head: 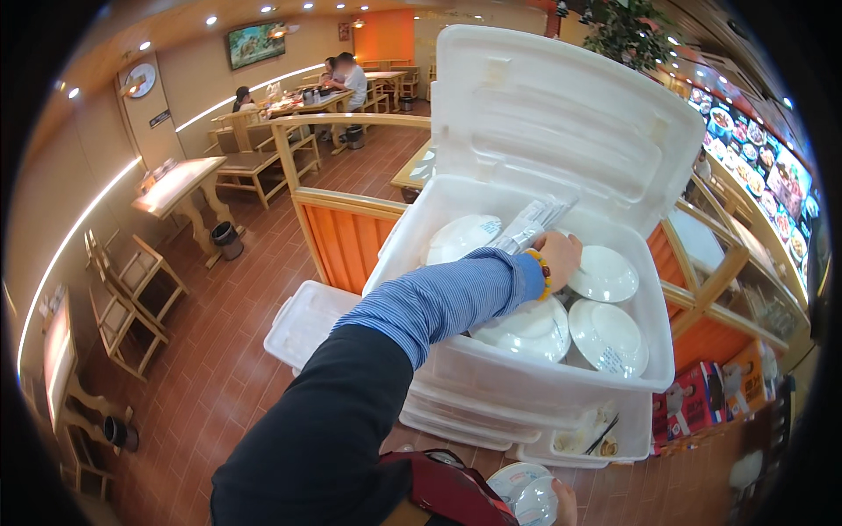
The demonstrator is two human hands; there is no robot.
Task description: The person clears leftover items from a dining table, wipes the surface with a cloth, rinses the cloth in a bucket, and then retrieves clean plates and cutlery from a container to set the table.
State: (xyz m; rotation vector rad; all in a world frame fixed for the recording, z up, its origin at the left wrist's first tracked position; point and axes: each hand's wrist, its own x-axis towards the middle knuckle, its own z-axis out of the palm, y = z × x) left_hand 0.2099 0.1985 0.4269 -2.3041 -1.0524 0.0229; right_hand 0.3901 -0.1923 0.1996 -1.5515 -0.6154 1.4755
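Note:
My left hand (559,260), with a yellow bead bracelet at the wrist, reaches into a white plastic storage bin (526,368). Its fingertips are hidden among the dishes, so its grip is unclear. Around it lie white plates wrapped in clear film: an upper right plate (602,274), a lower right plate (608,338), a front plate (526,332) and a far left plate (464,238). A bundle of slim wrapped packets (536,220) rests just beyond the wrist. At the bottom edge, my right hand (564,503), partly cut off, holds a wrapped dish set (526,493).
The bin's lid (559,125) stands raised behind it. Below is another translucent bin (473,421) with dark sticks (602,434) inside. A white lid (309,322) juts out left. Wooden partitions (348,230) flank the bins. Seated people (355,82) are at a far table.

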